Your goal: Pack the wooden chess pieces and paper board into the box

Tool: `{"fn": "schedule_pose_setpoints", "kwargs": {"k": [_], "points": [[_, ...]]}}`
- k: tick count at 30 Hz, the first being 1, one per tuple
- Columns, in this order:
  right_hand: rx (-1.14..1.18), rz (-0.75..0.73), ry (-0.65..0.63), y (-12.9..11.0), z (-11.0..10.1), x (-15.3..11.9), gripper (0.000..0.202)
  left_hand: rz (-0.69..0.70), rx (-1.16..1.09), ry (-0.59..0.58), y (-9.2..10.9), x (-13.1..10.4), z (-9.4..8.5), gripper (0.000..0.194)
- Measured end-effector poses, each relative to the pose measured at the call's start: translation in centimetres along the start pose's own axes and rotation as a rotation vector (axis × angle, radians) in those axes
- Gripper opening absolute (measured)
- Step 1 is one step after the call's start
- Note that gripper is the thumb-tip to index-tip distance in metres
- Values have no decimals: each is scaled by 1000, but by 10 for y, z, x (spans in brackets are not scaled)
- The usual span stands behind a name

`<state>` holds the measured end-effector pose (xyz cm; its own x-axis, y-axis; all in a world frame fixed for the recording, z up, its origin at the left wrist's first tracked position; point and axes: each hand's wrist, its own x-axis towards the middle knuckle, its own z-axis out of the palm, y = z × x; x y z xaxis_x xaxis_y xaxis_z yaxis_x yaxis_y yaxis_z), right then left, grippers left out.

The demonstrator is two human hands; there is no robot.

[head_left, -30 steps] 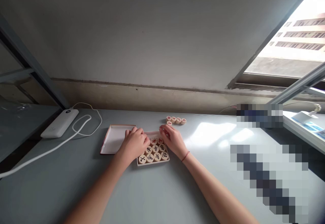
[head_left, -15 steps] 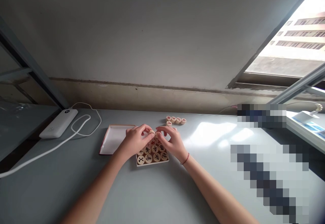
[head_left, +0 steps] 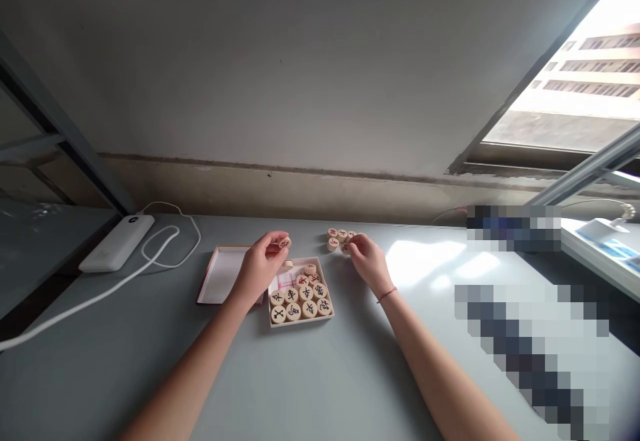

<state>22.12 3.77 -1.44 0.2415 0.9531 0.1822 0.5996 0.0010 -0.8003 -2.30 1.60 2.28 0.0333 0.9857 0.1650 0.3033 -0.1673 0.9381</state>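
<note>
Smooth grey desk (head_left: pixel 310 381) against a matte wall (head_left: pixel 280 94), with two hands among round wooden discs (head_left: pixel 306 293).

Left hand (head_left: pixel 260 264): thumb and fingers clamped on a squat wooden piece (head_left: pixel 285 243), its inked face showing, near the box's back left corner; right hand (head_left: pixel 369 262): fingertips bunched against another piece (head_left: pixel 345 248) beside a small cluster (head_left: pixel 333 234) of red-marked discs, though whether they pinch or merely touch it, I cannot tell; a thin reddish cord (head_left: pixel 387 295) rings that wrist; between the hands sits the shallow pale box (head_left: pixel 301 323), black-marked discs packed in front, red-marked ones behind; left of it, the white-lined lid (head_left: pixel 227 274) lies flat; farther left, a glossy white power bank (head_left: pixel 117 244) trails a rubbery cable (head_left: pixel 100 296).
</note>
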Motion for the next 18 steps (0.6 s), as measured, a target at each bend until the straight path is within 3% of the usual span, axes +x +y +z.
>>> {"fn": "schedule_pose_setpoints", "kwargs": {"k": [3, 6, 9, 12, 15, 18], "points": [[-133, -34, 24, 3, -1, 1, 8, 11, 33, -14, -1, -1, 2, 28], [-57, -191, 89, -20, 0, -14, 12, 169, 183, -19, 2, -7, 6, 25], [110, -346, -13, -54, 4, -42, 19, 401, 338, -46, 6, -15, 14, 21], [117, -394, -70, -75, 8, -64, 16, 536, 387, -80, 7, -22, 22, 20], [110, -370, -52, -70, 9, -65, 14, 567, 432, -84, 7, -23, 25, 20], [25, -307, 29, -47, 4, -48, 19, 498, 589, -93, 8, -18, 17, 18]]}}
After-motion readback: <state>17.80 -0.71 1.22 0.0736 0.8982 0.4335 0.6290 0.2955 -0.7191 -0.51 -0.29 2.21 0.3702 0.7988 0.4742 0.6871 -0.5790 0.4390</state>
